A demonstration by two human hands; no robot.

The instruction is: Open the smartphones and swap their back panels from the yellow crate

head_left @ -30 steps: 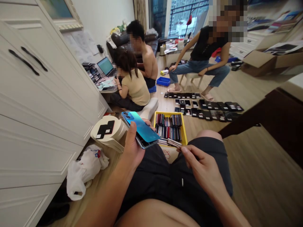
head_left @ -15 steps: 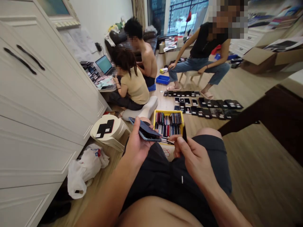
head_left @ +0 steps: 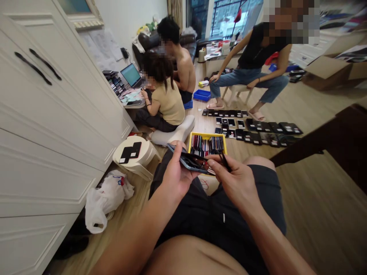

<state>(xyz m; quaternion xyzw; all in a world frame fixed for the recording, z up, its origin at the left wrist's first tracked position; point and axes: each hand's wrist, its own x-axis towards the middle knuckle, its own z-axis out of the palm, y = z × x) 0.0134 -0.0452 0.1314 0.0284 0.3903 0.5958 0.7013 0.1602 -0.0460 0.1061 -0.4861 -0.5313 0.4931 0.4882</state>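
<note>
My left hand (head_left: pixel 177 176) grips a smartphone (head_left: pixel 189 160), held nearly edge-on above my lap, its dark side up. My right hand (head_left: pixel 235 179) is closed in a pinch on a thin dark tool (head_left: pixel 223 159) whose tip sits at the phone's right end. Just beyond both hands a yellow tray (head_left: pixel 208 135) packed with several upright phones stands on the wooden floor.
Rows of phones (head_left: pixel 252 130) lie on the floor past the tray. A white stool (head_left: pixel 134 154) carrying two black phones stands at left, next to a white plastic bag (head_left: pixel 104 198) and white cabinets (head_left: pixel 48 126). Three people sit farther back; a dark table (head_left: pixel 329 141) is right.
The phone has turned from its blue back facing up to nearly edge-on. My right hand rose from my thigh and brought the thin tool to the phone's end.
</note>
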